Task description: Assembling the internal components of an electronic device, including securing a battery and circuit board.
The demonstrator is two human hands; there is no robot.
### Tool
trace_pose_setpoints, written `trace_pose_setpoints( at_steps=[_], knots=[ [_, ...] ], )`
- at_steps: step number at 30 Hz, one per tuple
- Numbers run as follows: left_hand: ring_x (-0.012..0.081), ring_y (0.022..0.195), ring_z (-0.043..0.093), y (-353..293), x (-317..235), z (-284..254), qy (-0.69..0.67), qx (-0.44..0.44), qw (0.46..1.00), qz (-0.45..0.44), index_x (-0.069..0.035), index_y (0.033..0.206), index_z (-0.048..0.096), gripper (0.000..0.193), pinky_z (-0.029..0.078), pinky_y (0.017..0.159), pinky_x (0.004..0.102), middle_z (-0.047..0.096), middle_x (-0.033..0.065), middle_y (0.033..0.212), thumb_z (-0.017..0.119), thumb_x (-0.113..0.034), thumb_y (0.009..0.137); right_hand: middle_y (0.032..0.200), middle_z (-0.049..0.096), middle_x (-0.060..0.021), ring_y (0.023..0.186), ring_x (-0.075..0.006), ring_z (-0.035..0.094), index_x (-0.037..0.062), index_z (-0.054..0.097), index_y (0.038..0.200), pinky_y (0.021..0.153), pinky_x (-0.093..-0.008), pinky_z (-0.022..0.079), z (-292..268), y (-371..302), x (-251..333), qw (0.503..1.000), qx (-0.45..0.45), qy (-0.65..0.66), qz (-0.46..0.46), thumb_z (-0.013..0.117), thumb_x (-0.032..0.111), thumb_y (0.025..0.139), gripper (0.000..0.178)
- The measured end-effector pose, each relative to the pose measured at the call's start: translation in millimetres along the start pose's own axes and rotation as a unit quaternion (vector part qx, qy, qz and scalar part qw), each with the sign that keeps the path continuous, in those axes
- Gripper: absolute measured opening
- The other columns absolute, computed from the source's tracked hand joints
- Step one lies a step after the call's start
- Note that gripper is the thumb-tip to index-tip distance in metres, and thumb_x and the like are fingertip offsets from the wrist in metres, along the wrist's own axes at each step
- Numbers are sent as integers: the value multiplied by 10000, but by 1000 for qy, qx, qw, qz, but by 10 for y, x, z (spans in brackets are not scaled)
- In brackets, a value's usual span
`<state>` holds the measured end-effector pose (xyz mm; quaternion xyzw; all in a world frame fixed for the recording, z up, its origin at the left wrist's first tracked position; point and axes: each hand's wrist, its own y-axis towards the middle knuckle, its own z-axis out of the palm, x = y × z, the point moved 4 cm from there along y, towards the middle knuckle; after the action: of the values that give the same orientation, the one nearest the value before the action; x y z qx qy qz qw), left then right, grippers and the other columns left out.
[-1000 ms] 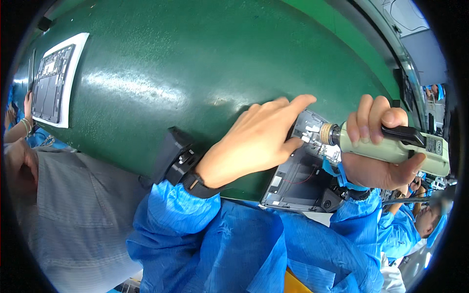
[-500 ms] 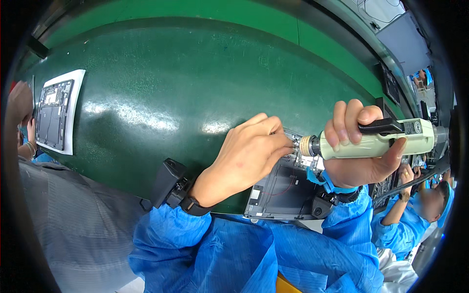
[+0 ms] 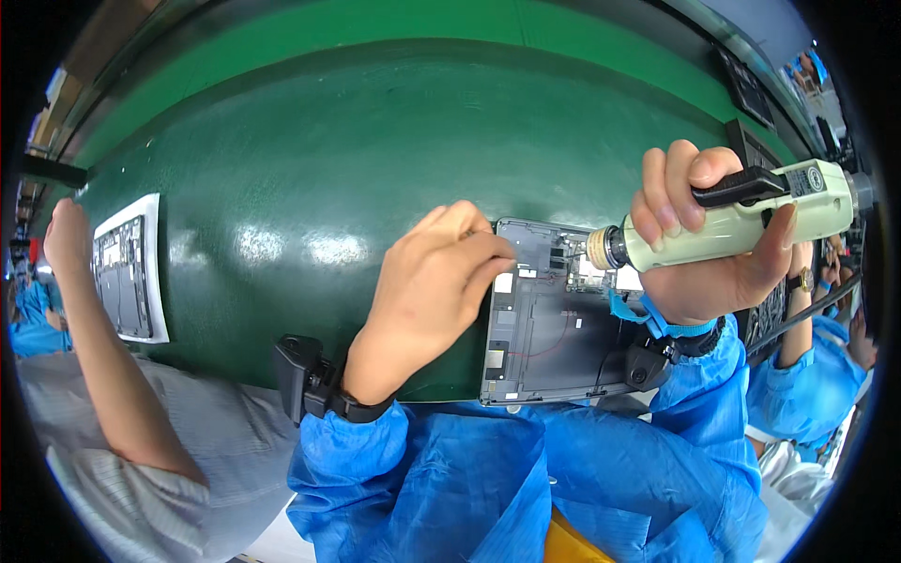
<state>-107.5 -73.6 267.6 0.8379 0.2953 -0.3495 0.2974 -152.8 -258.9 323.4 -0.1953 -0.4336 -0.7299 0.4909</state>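
Note:
My right hand (image 3: 704, 253) grips a pale green electric screwdriver (image 3: 751, 218) with a black lever, held nearly level. Its tan-ringed nose points left over an opened tablet-like device (image 3: 554, 338), a dark shell with boards, small parts and a thin red wire. The screwdriver's bit cannot be made out. My left hand (image 3: 427, 291) hovers by the device's upper left edge, thumb and fingertips pinched together. Anything between those fingertips is too small or hidden to tell. My right hand and the screwdriver cover the device's upper right part.
A similar opened device (image 3: 124, 277) lies on a white sheet (image 3: 158, 281) at the left of the green table (image 3: 310, 141). A co-worker's bare arm (image 3: 117, 385) rises beside it. Dark trays or frames (image 3: 751, 145) stand at the right, where another person in blue (image 3: 807, 385) sits.
My left hand has drawn leftward from the screwdriver's nose, baring the device's upper left corner. The view has shifted. The co-worker's arm at the left is more in view.

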Motion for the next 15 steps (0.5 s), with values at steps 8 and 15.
trace_pose_setpoints(
  at_steps=[8, 15],
  knots=[
    [253, 777, 526, 190, -71, 232, 54, 122, 991, 5, -35, 800, 677, 107, 421, 665, 358, 504, 70, 777, 706, -63, 701, 753, 426, -47, 700, -147, 404, -67, 530, 1037, 563, -260, 371, -169, -68, 160, 1000, -10, -10, -12, 450, 579, 884, 668],
    [267, 797, 535, 184, -143, 271, 109, 122, 986, -6, -31, 785, 638, 76, 432, 669, 363, 518, 76, 810, 677, -54, 724, 731, 427, -44, 690, -151, 415, -67, 535, 1034, 575, -275, 394, -205, -89, 163, 999, -41, 8, -19, 441, 560, 890, 650]
  ],
)
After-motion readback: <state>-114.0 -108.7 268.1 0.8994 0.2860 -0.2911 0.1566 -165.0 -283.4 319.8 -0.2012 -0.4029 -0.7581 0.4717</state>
